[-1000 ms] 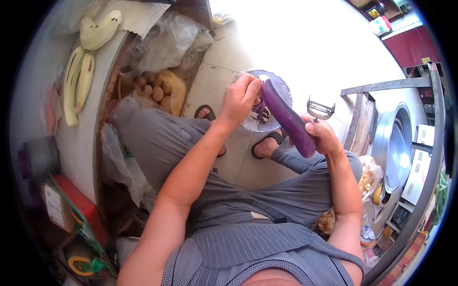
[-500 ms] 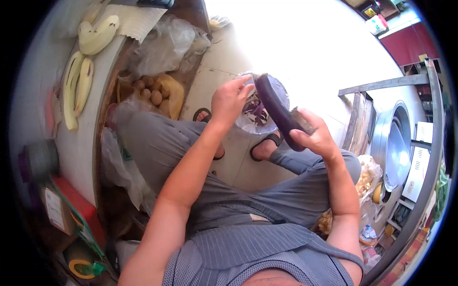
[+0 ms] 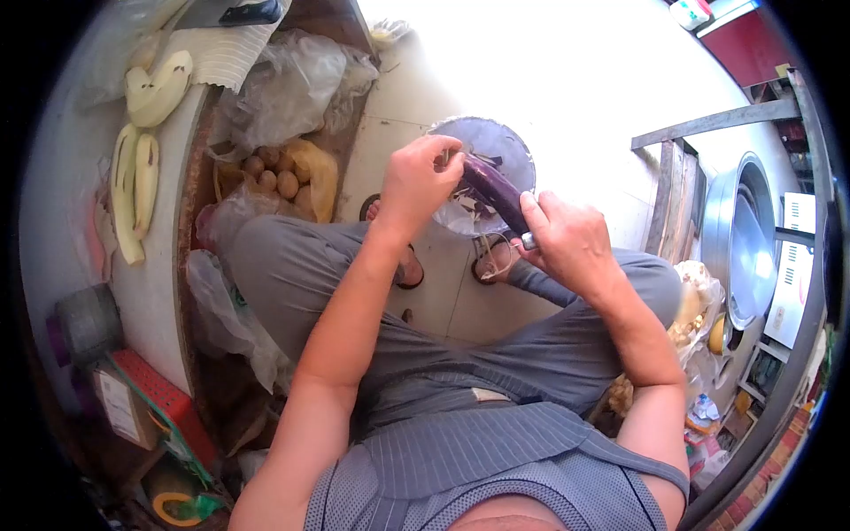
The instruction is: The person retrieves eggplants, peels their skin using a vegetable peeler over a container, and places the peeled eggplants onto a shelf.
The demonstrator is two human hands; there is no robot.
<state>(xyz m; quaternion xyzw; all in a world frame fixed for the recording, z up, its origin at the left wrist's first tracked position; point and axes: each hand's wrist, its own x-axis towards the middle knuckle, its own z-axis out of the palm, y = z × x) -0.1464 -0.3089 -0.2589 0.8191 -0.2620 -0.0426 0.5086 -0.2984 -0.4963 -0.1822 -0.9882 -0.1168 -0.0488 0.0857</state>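
A dark purple eggplant (image 3: 492, 189) is held slantwise over a round bin (image 3: 522, 146) lined with clear plastic, with dark peelings in it. My left hand (image 3: 420, 184) is closed around the far end of the eggplant. At its near end, my right hand (image 3: 571, 237) is closed with the thumb along the top. A small silvery piece, apparently part of a peeler (image 3: 529, 240), shows under those fingers, and a thin loop hangs beside it; most of this tool is hidden. Pale peeled eggplants (image 3: 133, 190) lie on the counter at left.
A dark-handled knife (image 3: 251, 12) rests on a cloth (image 3: 232, 49) at the upper left. Below the counter edge are potatoes (image 3: 285, 182) and plastic bags (image 3: 297, 80). Large metal basins (image 3: 748, 265) and a metal frame (image 3: 717, 124) stand at right. My sandalled feet flank the bin.
My left hand has gone from open fingers near the eggplant's tip to gripping that end. The eggplant sits lower, and my right hand has turned over with its thumb on top.
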